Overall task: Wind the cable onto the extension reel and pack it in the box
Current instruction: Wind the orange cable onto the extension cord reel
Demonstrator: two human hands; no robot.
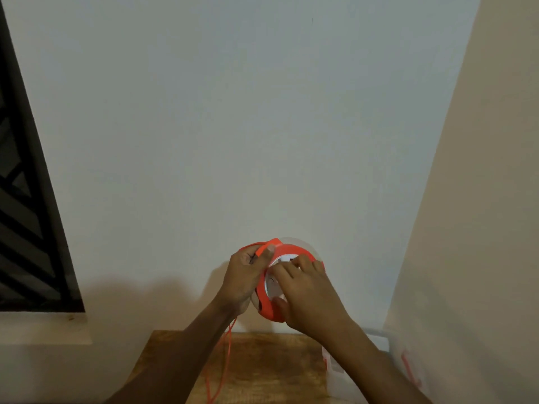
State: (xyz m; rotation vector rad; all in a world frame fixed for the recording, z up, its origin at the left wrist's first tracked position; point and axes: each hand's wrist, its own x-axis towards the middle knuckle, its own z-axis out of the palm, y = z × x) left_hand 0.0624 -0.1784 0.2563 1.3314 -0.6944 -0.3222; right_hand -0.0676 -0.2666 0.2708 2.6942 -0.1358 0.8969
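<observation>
Head view: two hands [277, 284] grip one orange reel [269, 310].

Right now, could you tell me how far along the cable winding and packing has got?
Part done: orange cable already wraps the reel, held up in front of the wall. In hand: the left hand grips the reel's edge while the right hand lies over its white face. Left: a length of cable hangs over the wooden table, and packing remains; no box is clearly visible.
</observation>
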